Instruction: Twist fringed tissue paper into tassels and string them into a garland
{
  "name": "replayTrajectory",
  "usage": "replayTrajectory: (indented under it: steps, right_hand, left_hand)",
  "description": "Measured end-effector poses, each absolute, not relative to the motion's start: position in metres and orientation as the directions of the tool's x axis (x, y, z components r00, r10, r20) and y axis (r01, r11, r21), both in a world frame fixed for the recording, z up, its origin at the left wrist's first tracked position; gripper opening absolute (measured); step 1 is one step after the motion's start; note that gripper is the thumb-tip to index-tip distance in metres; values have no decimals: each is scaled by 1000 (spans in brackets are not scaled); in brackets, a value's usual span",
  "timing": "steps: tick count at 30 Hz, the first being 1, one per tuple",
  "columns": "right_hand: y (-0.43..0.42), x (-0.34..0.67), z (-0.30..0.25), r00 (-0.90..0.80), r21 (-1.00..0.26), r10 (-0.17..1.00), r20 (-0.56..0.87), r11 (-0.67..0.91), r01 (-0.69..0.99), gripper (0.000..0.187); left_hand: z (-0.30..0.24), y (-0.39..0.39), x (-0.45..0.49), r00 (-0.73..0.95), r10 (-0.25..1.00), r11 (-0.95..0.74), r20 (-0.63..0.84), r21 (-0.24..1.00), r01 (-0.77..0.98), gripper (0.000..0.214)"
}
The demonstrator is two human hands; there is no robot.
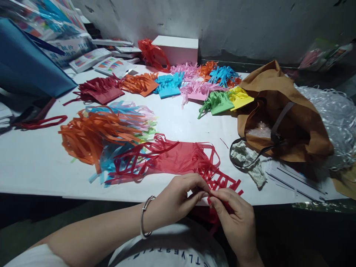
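A red tissue-paper tassel sheet (pixel 176 157) lies spread near the table's front edge, its cut strips fanning out left and right. Both my hands meet at its right-hand strips. My left hand (pixel 185 194), with a silver bangle at the wrist, pinches red strips between thumb and fingers. Against it, my right hand (pixel 233 211) is closed on the same red strips, its fingertips touching the left ones. Some red paper hangs below the hands past the table edge. The exact strips between the fingertips are hidden. Left of the sheet rests a pile of orange tassels (pixel 97 133) over blue ones.
Folded fringed bundles line the back: dark red (pixel 107 92), orange (pixel 141 84), blue (pixel 168 86), green (pixel 219 103) and yellow (pixel 240 97). A brown bag (pixel 289 111) stands at right by crumpled pale cloth (pixel 249 163). A white box (pixel 176 50) sits against the wall; a blue bag (pixel 30 59) is left.
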State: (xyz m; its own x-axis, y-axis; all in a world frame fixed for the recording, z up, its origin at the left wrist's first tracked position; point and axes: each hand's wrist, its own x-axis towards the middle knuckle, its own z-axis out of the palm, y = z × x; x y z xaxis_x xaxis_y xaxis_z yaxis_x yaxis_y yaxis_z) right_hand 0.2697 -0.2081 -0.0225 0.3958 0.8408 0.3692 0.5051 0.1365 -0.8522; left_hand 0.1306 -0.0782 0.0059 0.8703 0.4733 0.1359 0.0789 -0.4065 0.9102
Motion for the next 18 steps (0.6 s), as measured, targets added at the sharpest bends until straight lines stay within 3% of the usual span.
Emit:
replayTrajectory:
  steps: [12, 18]
  right_hand:
    - [-208, 264, -23, 419, -830, 807, 415, 148, 537, 13]
    - [-211, 268, -25, 478, -839, 779, 406, 110, 533, 12]
  left_hand:
    - [9, -78, 134, 889, 444, -379, 110, 922, 75, 10]
    - [6, -73, 133, 865, 502, -178, 1, 979, 102, 12]
